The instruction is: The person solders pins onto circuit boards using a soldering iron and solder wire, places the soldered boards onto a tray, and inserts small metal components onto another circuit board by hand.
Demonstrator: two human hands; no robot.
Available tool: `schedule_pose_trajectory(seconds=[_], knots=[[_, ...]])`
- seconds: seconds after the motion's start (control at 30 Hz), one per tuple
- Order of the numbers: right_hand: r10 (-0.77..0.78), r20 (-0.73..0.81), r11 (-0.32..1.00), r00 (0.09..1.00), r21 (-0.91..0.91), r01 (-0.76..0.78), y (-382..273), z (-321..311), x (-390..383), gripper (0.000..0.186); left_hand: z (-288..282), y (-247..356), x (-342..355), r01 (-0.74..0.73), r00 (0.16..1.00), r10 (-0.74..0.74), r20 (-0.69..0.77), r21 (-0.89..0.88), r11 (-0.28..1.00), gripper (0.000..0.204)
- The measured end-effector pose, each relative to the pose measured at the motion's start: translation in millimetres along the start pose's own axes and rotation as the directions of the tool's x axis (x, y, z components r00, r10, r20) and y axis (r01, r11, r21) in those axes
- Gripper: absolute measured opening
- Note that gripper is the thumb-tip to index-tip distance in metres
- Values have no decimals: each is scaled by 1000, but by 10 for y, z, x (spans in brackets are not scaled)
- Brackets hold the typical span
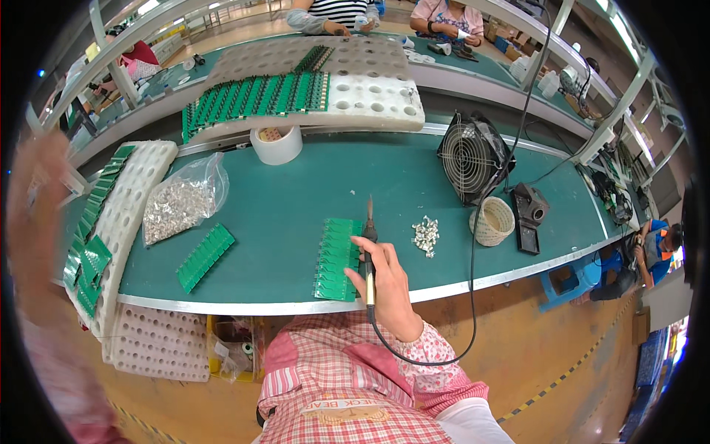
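Pinched in the grip of the right hand (384,285), between thumb and fingers, is a soldering iron (369,244), and it is held with its tip pointing to the far side. Its black cable (473,244) is led from the handle down past the sleeve and then up to the right. Just to the left of this hand, a row of green circuit boards (336,259) is laid on the green table (296,200), at its near edge. The left hand (33,200) is raised at the far left and is blurred, so it cannot be told whether its grip is spread or pressed together. A small heap of metal parts (425,235) is seen to the right of the iron, and a wicker basket (492,220) further right. A black fan (473,157) is placed behind the basket. To the left, a clear bag of metal parts (181,200) and another green board strip (205,256) are lying. A roll of white tape (276,144) is standing at the far edge.
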State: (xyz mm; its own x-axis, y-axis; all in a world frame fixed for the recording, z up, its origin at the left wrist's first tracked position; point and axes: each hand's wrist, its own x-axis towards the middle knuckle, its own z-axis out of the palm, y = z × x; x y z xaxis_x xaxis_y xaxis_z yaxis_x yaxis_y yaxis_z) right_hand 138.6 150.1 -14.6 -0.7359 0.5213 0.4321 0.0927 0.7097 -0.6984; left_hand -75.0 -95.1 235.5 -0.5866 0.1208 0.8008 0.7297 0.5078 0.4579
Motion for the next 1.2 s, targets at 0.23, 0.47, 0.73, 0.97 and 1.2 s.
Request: schedule_pose_trajectory(seconds=[0.23,0.47,0.73,0.97,1.2], knots=[[-100,-100,995,990,-32,97,-123,-27,112,49,747,-39,-1974,-15,825,99,557,-154,988,8],[168,-190,894,967,442,-68,-204,-70,-91,17,1233,-180,-2262,281,738,13,675,-324,903,14],[317,6,743,949,620,-252,-64,-70,-148,15,1393,-207,-2251,335,699,-10,715,-315,888,20],[294,60,731,954,629,-265,-21,-65,-146,18,1384,-217,-2230,352,678,4,735,-329,876,22],[301,103,717,948,631,-296,-48,-58,-131,16,1421,-236,-2244,275,703,55,709,-342,899,17]])
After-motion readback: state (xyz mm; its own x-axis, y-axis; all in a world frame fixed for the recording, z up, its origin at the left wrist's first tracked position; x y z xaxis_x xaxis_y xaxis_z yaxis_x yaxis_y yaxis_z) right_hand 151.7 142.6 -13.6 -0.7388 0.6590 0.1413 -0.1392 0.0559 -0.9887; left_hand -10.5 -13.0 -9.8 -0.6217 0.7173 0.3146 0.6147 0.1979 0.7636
